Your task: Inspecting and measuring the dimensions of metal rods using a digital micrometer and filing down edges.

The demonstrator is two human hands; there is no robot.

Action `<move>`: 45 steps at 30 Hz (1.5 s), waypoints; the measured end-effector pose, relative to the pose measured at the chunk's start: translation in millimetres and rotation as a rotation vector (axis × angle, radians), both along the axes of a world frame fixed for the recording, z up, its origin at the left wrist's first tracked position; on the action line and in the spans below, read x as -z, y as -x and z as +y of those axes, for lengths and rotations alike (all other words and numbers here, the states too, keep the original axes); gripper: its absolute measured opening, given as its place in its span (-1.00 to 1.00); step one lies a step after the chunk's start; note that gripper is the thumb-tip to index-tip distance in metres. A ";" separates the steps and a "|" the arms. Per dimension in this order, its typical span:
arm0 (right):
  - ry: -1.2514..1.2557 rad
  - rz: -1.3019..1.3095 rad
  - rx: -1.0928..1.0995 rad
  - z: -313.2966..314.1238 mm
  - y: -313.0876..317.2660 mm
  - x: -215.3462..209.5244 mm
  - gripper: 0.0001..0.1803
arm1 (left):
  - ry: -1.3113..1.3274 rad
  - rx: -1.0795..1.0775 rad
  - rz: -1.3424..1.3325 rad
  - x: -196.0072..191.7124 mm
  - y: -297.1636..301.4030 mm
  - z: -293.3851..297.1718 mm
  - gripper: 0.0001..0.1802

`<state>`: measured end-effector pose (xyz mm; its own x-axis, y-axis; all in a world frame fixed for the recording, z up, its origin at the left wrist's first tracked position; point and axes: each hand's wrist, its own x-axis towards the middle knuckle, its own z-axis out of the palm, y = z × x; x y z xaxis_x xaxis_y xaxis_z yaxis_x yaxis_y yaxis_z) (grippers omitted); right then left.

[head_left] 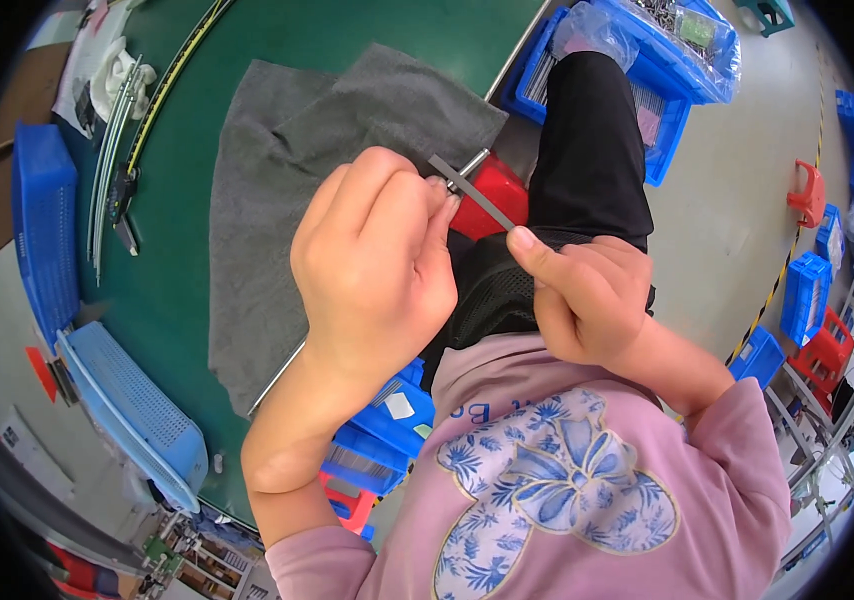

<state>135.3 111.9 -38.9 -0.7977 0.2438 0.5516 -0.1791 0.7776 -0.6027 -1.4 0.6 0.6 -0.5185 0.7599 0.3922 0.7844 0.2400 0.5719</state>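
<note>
My left hand (372, 250) and my right hand (587, 295) together hold a thin grey metal strip (472, 190) up in front of me, above my lap. The left hand's fingers pinch the strip's upper end; what else they hold is hidden. The right hand's thumb and fingers grip its lower end. Below the strip shows a red stool seat (492, 200) and my black trouser leg (592, 140).
A green table (177, 280) at left carries a grey cloth (277, 180), a caliper and long metal strips (112, 160). Blue plastic crates stand at the table's left (42, 220), under it (387, 420) and on the floor ahead (667, 60). More crates are at right.
</note>
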 end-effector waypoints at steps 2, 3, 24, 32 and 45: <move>-0.004 0.042 0.024 -3.1 10.5 -1.6 -0.53 | 0.007 0.017 -0.003 0.7 -0.6 1.4 -0.80; 0.006 0.067 0.029 -3.6 24.4 -2.4 -0.54 | -0.007 0.015 0.013 0.8 0.2 1.6 -0.80; -0.014 0.233 0.065 -8.0 44.6 17.2 -0.54 | -0.026 0.009 0.016 2.1 0.4 1.6 -0.79; -0.027 0.127 0.116 -9.3 30.9 11.0 -0.53 | -0.016 0.019 0.018 2.3 0.9 1.2 -0.80; -0.009 0.125 0.047 -7.0 34.0 9.4 -0.57 | -0.019 -0.003 -0.002 1.2 0.2 0.7 -0.80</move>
